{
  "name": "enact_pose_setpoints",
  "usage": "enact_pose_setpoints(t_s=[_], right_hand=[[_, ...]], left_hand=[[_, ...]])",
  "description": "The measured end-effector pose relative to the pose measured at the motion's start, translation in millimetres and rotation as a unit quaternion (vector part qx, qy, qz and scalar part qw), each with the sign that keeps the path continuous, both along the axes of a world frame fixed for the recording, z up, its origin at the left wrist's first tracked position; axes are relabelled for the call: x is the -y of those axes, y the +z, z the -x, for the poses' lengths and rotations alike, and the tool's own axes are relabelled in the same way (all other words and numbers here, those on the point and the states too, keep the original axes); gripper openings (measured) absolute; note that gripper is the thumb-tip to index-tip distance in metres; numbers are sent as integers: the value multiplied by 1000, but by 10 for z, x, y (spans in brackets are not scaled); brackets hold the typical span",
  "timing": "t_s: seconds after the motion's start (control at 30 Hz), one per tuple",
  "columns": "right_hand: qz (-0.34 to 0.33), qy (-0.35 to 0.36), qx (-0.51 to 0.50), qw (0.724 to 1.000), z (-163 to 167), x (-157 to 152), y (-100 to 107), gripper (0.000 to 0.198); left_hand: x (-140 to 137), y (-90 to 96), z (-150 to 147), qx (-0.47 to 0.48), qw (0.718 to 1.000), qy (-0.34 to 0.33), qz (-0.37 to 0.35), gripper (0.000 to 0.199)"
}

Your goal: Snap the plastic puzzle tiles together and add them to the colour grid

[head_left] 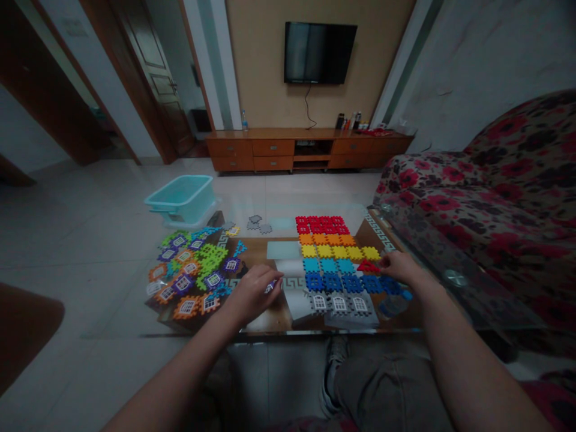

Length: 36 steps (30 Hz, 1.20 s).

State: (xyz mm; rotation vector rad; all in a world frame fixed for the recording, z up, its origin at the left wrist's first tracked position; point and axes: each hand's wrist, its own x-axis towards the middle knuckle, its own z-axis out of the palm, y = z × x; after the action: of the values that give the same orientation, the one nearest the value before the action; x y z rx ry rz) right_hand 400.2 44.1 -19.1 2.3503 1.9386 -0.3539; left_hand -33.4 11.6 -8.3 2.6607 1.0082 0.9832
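My right hand (pixel 399 266) pinches the corner of a red triangular interlocking tile (pixel 368 267), just right of the light-blue row (pixel 328 266). Closed fingers of my left hand (pixel 258 289) are on a small purple-and-white window tile (pixel 272 285), mostly hidden by the hand. Sorted rows of toothed plastic tiles lie under and beside my right hand: red (pixel 321 225), orange (pixel 327 240), yellow (pixel 339 252), dark blue (pixel 344 282) and grey with white windows (pixel 339 304). Left of my left hand spreads a mixed pile with green tiles (pixel 211 258), orange window tiles (pixel 186 308) and purple ones (pixel 183 283).
The tiles lie on a glass-topped table (pixel 288 327). A turquoise plastic tub (pixel 182 201) stands at its far left, with grey tiles (pixel 258 224) near the back. A clear bottle (pixel 395 304) shows by the right front edge. A flowered sofa (pixel 472 180) flanks the right.
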Motion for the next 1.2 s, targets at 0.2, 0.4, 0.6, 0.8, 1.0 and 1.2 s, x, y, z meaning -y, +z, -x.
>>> enact_pose_setpoints(t_s=[0.2,0.4,0.6,0.8,1.0,1.2], right_hand=[[-75,27,62,995,171,42,215,18],[-112,108,-22,988,814,85,280,23],[-99,194,-86,972,1687,192,294,20],[-106,261,-140,949,2349,422,441,20],[-82,295,-125,944,2612,517,477,22],[-66,290,-102,949,2622,496,472,23]], left_hand=[[-38,-17,18,-25,999,18,22,14],[-170,-88,77,-56,994,66,68,16],[-375,-265,155,-88,976,173,102,27],[-602,-391,295,-155,925,327,113,48],[-665,-466,407,-192,895,362,178,66],[-675,-529,437,-222,881,358,215,70]])
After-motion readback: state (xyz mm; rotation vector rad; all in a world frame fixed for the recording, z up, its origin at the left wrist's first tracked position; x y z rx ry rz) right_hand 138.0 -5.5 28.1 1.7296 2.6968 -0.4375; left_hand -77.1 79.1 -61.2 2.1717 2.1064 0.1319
